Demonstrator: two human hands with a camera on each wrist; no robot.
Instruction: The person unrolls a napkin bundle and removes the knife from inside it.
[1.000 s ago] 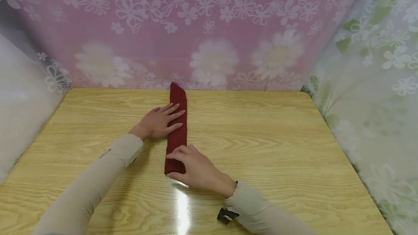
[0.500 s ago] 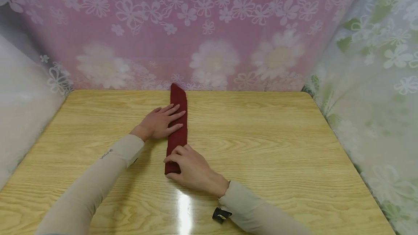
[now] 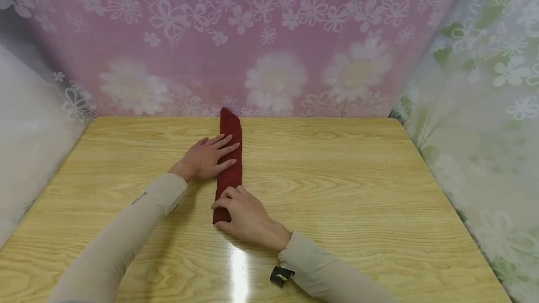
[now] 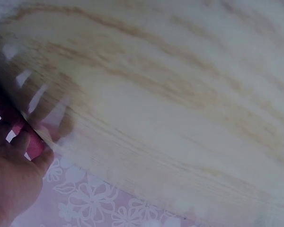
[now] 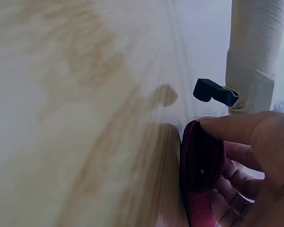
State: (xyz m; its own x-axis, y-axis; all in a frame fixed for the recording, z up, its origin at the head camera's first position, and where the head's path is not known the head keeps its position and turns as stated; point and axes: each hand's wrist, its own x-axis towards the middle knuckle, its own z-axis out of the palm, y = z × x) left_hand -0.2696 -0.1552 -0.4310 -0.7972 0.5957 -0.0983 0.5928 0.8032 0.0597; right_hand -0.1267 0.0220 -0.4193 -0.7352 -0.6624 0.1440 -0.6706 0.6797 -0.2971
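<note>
A long, narrow folded dark red cloth (image 3: pixel 230 127) lies lengthwise on the table, its far end reaching the back edge. My left hand (image 3: pixel 202 159) rests on its middle from the left, fingers straight and spread. My right hand (image 3: pixel 250 219) holds the near end, curled fingers on the far side and thumb at the front corner. In the right wrist view, the cloth's end (image 5: pixel 201 170) shows as a hollow rolled fold between the thumb and fingers. The left wrist view catches only part of the left hand (image 4: pixel 14 184) over the cloth's edge.
The wood-grain table (image 3: pixel 337 176) has a shiny light reflection near its front. A pink flowered curtain (image 3: pixel 273 36) hangs right behind the back edge, with pale flowered sheets (image 3: pixel 484 130) at the sides. A black wrist-worn device (image 3: pixel 280 275) sits beneath the right cuff.
The right hand and forearm have shifted slightly left at the cloth's near end, covering a bit more of it. The left hand stays in place; the cloth looks unchanged.
</note>
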